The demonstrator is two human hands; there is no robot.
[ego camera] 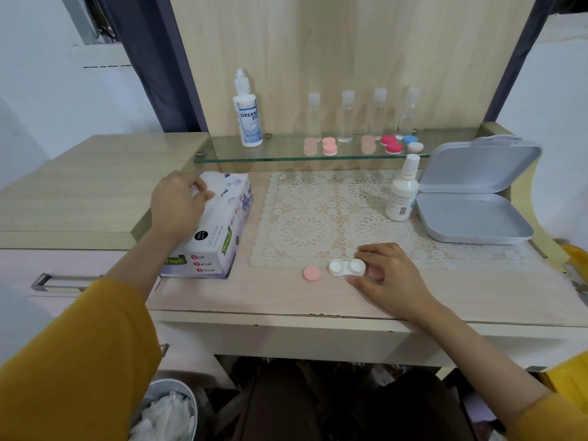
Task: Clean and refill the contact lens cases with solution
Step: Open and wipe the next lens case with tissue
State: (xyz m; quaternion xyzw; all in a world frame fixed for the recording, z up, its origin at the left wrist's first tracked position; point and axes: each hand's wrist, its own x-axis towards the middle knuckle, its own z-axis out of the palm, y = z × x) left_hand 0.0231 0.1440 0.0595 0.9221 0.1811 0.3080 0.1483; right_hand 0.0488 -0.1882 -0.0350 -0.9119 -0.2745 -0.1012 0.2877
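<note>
At the left of my pale wood-grain worktop (286,297), my left hand (178,202) pinches a white tissue (210,183) from the purple-and-white cardboard tissue box (219,237). Near the front edge my right hand (388,275) grips the open white twin-well lens case (346,267), with a round pink cap (312,273) beside it. Next, I judge, I pull the tissue free and wipe the wells.

Pale desk (286,300) with a glass shelf (286,157) at upper centre.
On the desk: tissue box (219,237) left, lace mat (305,224) centre, open tin (474,218) right, pink cap (312,273) and white case (345,267) at lower centre. On the shelf: solution bottle (248,119), four clear bottles (346,119), coloured cases (329,146).
</note>
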